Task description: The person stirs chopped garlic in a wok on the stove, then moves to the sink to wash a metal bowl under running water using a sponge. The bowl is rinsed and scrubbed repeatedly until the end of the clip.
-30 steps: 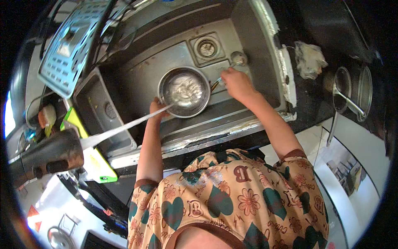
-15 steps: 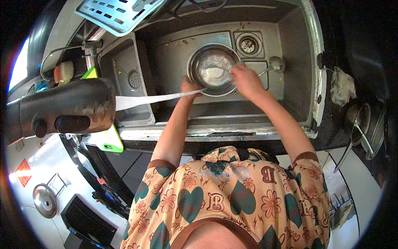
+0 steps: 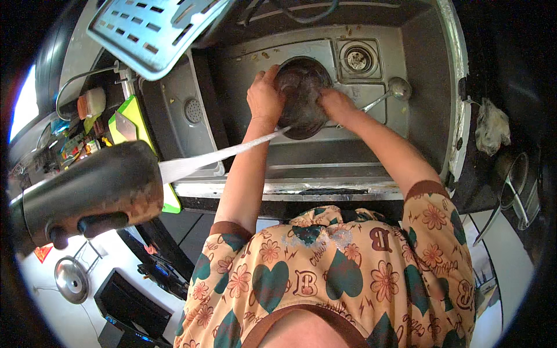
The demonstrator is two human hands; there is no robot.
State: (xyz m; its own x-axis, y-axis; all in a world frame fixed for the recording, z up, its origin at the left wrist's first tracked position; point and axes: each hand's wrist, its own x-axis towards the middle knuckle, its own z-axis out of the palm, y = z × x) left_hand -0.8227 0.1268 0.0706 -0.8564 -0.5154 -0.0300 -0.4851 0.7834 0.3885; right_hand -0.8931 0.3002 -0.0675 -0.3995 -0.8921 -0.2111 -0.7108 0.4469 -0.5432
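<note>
A round metal bowl (image 3: 301, 95) is in the large sink basin (image 3: 243, 75), its surface dark and blurred. My left hand (image 3: 266, 100) grips the bowl's left edge, thumb and fingers bent over the rim. At the right side, my right hand (image 3: 342, 108) reaches in over the edge; its fingers are smeared and partly hidden, so their grip does not show. From the black faucet head (image 3: 98, 194) a stream of water (image 3: 223, 152) crosses over my left forearm and meets the bowl's near-left edge. A metal ladle (image 3: 399, 89) lies to the right of the bowl.
A drain (image 3: 358, 59) sits at the back right, with food scraps nearby. The blue slotted rack (image 3: 154, 35) overhangs the sink's far left. A smaller basin (image 3: 180, 104) and a green-edged cutting board (image 3: 134, 119) are on the left. Pans (image 3: 513, 180) stand at the right.
My left hand has moved up the bowl's left side, from the near edge. The bowl's bright, water-filled inside now looks dark. The view has shifted, and the faucet head appears lower.
</note>
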